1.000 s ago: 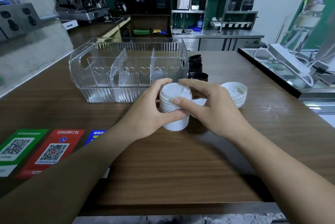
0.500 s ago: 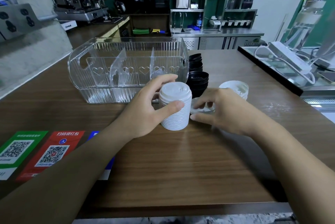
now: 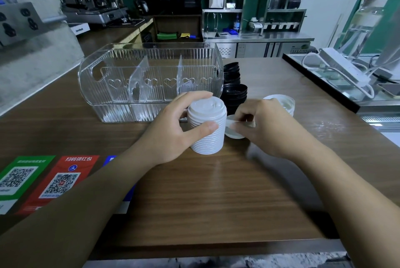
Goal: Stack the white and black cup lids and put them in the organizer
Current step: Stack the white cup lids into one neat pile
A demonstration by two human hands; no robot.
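Observation:
A tall stack of white lids (image 3: 207,129) stands on the wooden counter (image 3: 216,198), and my left hand (image 3: 173,131) grips it round the side. Just right of the stack, my right hand (image 3: 266,127) pinches a single white lid (image 3: 232,131) that is tilted up off the counter. Behind my right hand sits a short stack of white lids (image 3: 283,103). Two stacks of black lids (image 3: 234,90) stand beside the right end of the clear ribbed organizer (image 3: 121,94), whose compartments show nothing inside.
QR code stickers (image 3: 58,181) lie on the counter at the left. A black-edged tray with a white power strip (image 3: 346,70) runs along the right. A concrete wall with sockets rises at the left; an espresso machine stands behind.
My right hand left the tall stack, moved right and picked up a single white lid off the counter. My left hand kept its grip on the stack.

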